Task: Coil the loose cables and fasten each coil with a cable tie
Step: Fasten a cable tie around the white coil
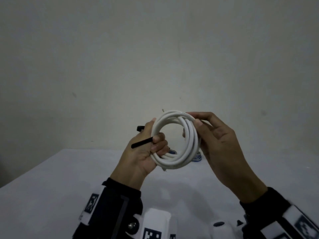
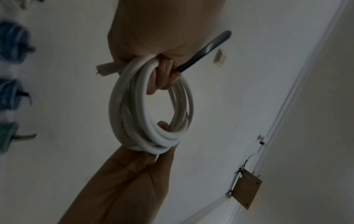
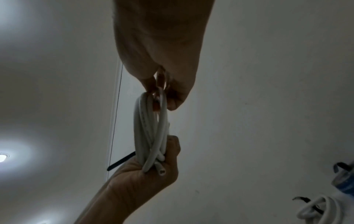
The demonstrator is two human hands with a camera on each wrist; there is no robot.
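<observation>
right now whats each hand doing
Left hand: grips the white coil and a black tie.
Right hand: pinches the coil's far side.

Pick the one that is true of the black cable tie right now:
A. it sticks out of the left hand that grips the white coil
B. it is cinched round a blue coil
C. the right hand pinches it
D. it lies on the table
A: the tie juts from the left hand, whose fingers curl round the white coil; the right hand pinches only the coil's far side.
</observation>
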